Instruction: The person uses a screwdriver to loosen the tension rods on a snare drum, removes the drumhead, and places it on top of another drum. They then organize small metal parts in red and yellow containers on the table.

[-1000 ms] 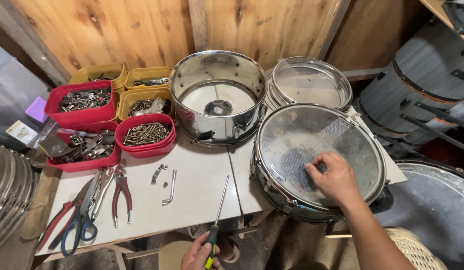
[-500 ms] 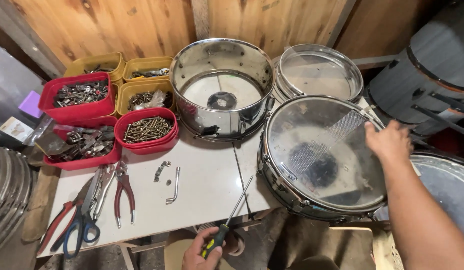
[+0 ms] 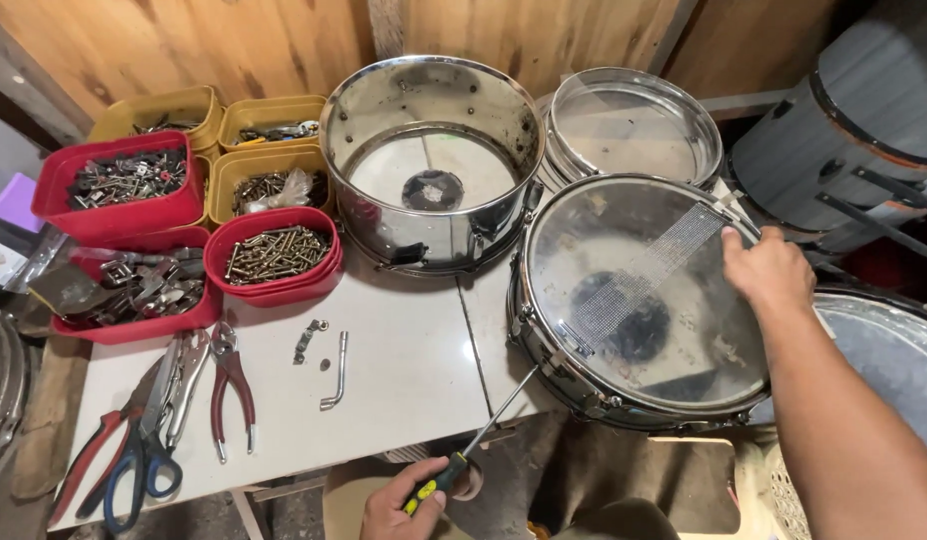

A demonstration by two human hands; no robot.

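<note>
Snare drum (image 3: pixel 644 300): a chrome-shelled drum lies at the right edge of the white tabletop (image 3: pixel 404 390), clear glossy head up, a band of fine snare wires running slantwise across it.
Right hand (image 3: pixel 774 270): rests on the drum's far right rim; fingers curled together over the hoop, beside the upper end of the wire band.
Left hand (image 3: pixel 409 505): low at the near edge of the tabletop, fingers wrapped tight round the yellow-and-black handle of a screwdriver (image 3: pixel 474 450).
Screwdriver shaft: thin steel, angled up and right, its tip at the drum's near-left side; contact cannot be told.
Behind the drum: an open, polished metal drum shell (image 3: pixel 434 150) and a stack of hoops under a clear drumhead (image 3: pixel 634 125).
Left of the tabletop: red tubs (image 3: pixel 274 255) and yellow tubs (image 3: pixel 269 175) heaped with screws, bolts and small metal parts.
Loose tools: red-handled pliers (image 3: pixel 229 385), scissors (image 3: pixel 134 455), an L-shaped drum key (image 3: pixel 334 372) and small fittings lie well clear of both hands.
Far right: a grey drum (image 3: pixel 844 130) standing off the tabletop.
</note>
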